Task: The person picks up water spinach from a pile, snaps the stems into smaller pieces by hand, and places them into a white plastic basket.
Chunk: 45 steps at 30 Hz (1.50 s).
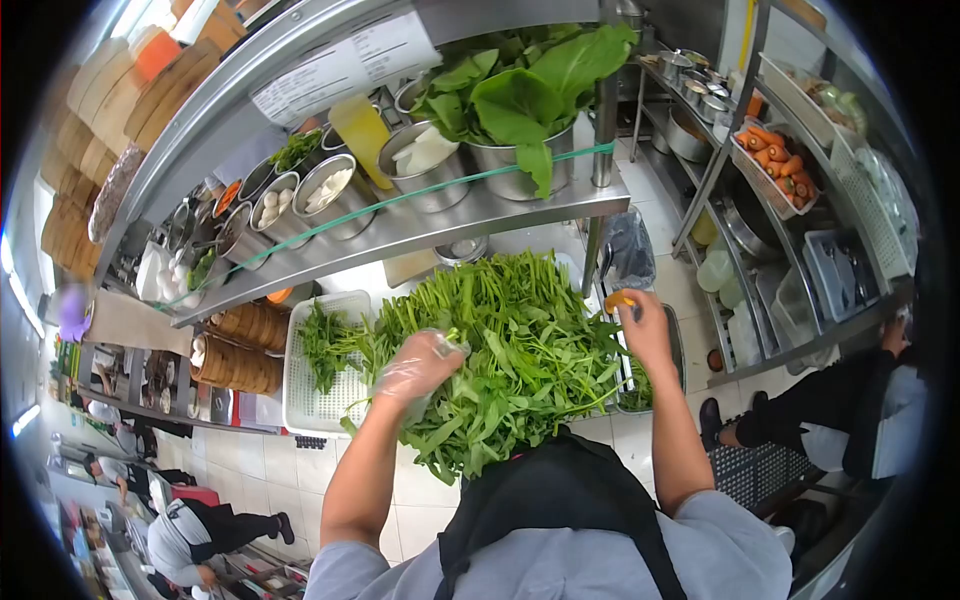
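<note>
You are sorting through the greens (500, 350), a big leafy heap lying on the counter below the steel shelf (440, 215), with a smaller bunch off to the left on the white tray (300, 400). Your left hand (415, 370) wears a thin clear glove and is curled loosely into the near left side of the heap, seemingly gripping a few stems. Your right hand (640, 325) rests at the far right edge of the heap, fingers bent around something small and orange (618, 299) (a band or a tool, I cannot tell which). By my reading you are midway through gathering a bunch; the next move calls for pulling a handful free without dragging the rest along. The counter under the heap is hidden, your own chest and apron cover its near edge, and the fisheye rim blurs the shelves on both sides
</note>
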Each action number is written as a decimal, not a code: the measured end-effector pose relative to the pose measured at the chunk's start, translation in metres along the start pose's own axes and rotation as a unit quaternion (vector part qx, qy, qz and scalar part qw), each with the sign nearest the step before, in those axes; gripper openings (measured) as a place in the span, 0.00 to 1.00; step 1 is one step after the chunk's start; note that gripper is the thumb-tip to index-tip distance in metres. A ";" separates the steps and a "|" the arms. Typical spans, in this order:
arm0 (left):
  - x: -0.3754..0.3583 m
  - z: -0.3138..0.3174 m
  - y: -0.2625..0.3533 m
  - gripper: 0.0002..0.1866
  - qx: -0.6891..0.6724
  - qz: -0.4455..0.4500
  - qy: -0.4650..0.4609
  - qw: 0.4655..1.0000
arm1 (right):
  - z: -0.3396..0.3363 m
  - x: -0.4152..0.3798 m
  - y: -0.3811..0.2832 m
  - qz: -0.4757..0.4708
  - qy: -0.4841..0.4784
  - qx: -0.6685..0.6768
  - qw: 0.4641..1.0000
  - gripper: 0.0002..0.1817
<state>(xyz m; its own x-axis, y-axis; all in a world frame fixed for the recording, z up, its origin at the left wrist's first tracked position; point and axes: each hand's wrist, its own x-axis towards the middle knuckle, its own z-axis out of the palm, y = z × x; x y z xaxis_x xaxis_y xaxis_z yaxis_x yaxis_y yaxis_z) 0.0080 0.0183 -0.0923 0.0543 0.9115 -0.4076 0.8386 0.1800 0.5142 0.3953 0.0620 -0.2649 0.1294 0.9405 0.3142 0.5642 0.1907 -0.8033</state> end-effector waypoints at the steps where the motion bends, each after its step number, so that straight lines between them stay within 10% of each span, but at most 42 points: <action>1: -0.004 -0.005 -0.001 0.22 0.006 0.003 -0.001 1.000 | 0.015 0.006 -0.013 0.035 -0.038 0.110 0.993 0.17; 5: -0.048 -0.024 0.032 0.23 -0.139 0.061 0.052 0.987 | 0.040 0.021 -0.135 0.078 -0.257 0.332 0.904 0.26; 15: -0.065 -0.037 0.024 0.22 0.003 0.120 0.027 0.992 | 0.088 0.047 -0.235 -0.048 -0.374 0.253 0.891 0.29; 18: -0.075 -0.041 0.035 0.20 -0.044 0.148 -0.013 0.988 | 0.084 0.047 -0.240 0.005 -0.556 0.376 0.741 0.21; 26: -0.079 -0.073 0.001 0.13 -0.247 0.071 0.086 0.963 | 0.064 0.044 -0.254 0.038 -0.367 0.428 0.825 0.12; 39: -0.052 -0.029 0.044 0.14 -0.111 0.208 0.146 0.961 | 0.060 0.031 -0.250 -0.133 -0.244 0.439 0.854 0.16; 45: -0.058 -0.032 0.060 0.15 -0.093 0.184 0.115 0.972 | 0.044 0.032 -0.232 -0.068 -0.390 0.285 0.873 0.21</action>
<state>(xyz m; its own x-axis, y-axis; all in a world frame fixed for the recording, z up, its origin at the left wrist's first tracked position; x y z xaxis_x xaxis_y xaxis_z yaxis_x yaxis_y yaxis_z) 0.0377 -0.0122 -0.0132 0.1919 0.9814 -0.0015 0.6716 -0.1302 0.7294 0.2327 0.0605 -0.0905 -0.6278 0.7607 0.1651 0.0047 0.2158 -0.9764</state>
